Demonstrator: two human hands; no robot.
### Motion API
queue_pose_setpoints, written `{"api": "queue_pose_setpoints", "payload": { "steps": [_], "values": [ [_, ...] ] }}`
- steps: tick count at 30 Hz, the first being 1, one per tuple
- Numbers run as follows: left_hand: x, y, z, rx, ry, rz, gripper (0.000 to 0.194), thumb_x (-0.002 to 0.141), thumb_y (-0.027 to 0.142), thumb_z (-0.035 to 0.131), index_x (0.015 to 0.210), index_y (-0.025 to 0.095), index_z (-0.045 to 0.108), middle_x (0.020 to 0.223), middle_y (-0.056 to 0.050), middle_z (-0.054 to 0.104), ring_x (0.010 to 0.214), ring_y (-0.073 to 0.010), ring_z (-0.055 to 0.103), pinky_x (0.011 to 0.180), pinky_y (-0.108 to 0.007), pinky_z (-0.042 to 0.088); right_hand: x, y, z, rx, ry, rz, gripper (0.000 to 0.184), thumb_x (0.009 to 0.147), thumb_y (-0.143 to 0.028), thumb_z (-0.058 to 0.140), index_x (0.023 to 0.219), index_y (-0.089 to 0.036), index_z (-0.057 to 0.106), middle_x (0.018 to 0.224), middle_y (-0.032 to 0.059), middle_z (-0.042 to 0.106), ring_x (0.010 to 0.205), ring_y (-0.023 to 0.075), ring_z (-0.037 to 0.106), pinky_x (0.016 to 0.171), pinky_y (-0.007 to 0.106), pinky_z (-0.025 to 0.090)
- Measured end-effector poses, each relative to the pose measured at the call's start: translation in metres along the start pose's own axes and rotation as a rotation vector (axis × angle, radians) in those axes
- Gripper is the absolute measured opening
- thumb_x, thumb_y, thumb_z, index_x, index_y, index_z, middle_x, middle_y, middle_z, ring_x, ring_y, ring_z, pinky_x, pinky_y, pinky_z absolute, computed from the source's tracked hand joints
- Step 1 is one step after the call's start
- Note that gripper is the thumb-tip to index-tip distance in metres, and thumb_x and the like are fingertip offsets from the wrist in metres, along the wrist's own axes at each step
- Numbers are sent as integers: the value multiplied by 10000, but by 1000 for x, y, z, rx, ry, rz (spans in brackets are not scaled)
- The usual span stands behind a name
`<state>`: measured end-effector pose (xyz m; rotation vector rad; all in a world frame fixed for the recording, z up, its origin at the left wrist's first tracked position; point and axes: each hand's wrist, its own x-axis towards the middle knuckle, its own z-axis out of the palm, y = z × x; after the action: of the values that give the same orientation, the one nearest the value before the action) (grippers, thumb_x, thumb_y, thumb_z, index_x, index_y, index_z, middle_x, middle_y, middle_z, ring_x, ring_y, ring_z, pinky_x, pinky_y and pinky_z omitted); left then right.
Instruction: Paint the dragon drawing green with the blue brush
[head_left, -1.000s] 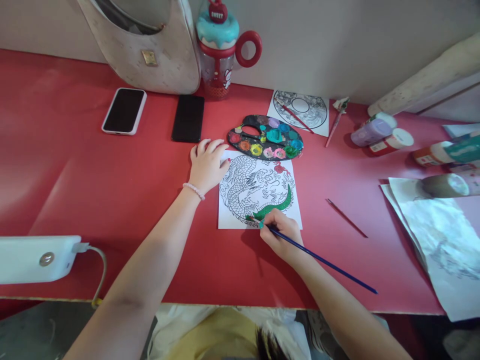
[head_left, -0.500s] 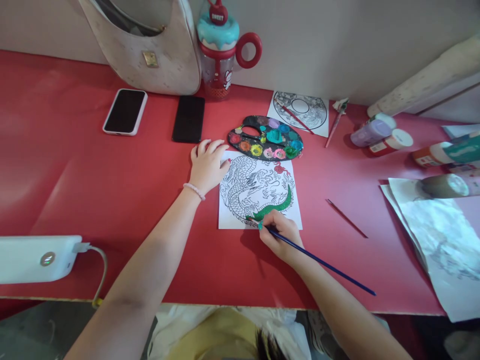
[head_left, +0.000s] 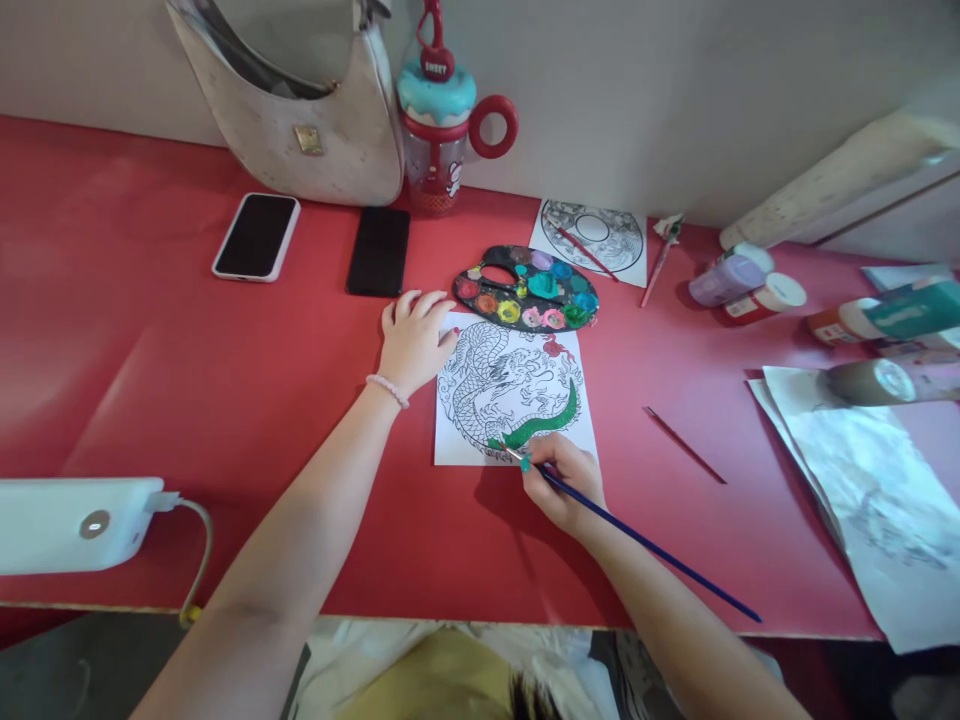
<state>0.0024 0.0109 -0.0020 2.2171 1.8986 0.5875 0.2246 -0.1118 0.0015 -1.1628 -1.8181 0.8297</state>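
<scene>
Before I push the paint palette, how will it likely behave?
The palette looks thin, so probably light. Its thick paint might smear if touched. It seems to overlap the dragon sheet, so pushing could drag that too.

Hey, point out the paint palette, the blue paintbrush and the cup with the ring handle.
Paint palette [head_left: 536, 299], head view: bare black middle.
Blue paintbrush [head_left: 649, 544], head view: middle of its long handle.
Cup [head_left: 435, 160], head view: clear body below the red band.
</scene>
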Motion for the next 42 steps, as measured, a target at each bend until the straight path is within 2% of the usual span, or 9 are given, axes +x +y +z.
{"api": "queue_pose_setpoints", "payload": {
  "steps": [4,8,10,13,16,20,26,35,42],
  "values": [
    [0,0,1,6,3,3,336,923,263,590,1258,274,608,1419,-38,566,1336,-336,405,1091,-568,315,7,3,-11,98,191,127,116,763,-125,550,761,-235,512,560,-53,543,449,98,461,437,225,363],
    [0,-1,2,3,3,3,346,920,263,583,1265,258,608,1425,-48,557,1337,-338,398,1090,-570,308,35,20,-36,221,346,225,66,805,-168,518,782,-217,555,529,-39,567,460,112,506,460,242,394],
    [0,-1,2,1,8,4,351,916,259,582,1266,243,612,1424,-59,557,1335,-344,398,1086,-572,308,55,37,-50,177,457,255,130,807,-186,547,682,-214,522,512,-39,548,447,96,468,448,235,358],
    [0,-1,1,-3,6,3,353,912,253,578,1263,245,614,1423,-61,558,1333,-345,400,1086,-569,307,87,68,-64,107,574,244,300,819,-238,582,578,-229,403,428,-72,432,395,81,376,419,236,295],
    [1,0,1,-1,-1,2,349,916,252,572,1262,256,611,1424,-51,558,1338,-337,395,1091,-564,302,114,89,-67,111,586,216,321,838,-326,622,633,-243,389,445,-92,406,396,91,363,423,247,281],
    [1,0,0,17,-2,2,351,921,256,578,1271,250,608,1420,-51,560,1338,-335,394,1087,-563,313,132,93,-60,-26,541,171,398,839,-392,656,609,-242,368,476,-84,403,445,98,364,472,265,288],
    [0,1,1,30,2,6,358,926,263,579,1282,251,609,1426,-49,553,1336,-338,399,1092,-569,312,132,89,-60,-153,529,120,434,873,-388,624,571,-239,350,502,-68,403,497,111,386,528,291,313],
    [0,0,1,17,2,6,357,926,262,570,1281,275,609,1429,-48,547,1341,-340,389,1100,-571,301,135,105,-62,-49,531,159,434,861,-494,627,625,-247,359,503,-72,435,483,112,395,515,290,319],
    [0,0,1,16,1,8,349,925,264,568,1271,280,614,1430,-51,549,1340,-340,393,1096,-576,309,135,102,-62,-59,499,171,451,846,-539,633,621,-237,384,506,-64,459,486,107,405,509,283,313]
  ]
}}
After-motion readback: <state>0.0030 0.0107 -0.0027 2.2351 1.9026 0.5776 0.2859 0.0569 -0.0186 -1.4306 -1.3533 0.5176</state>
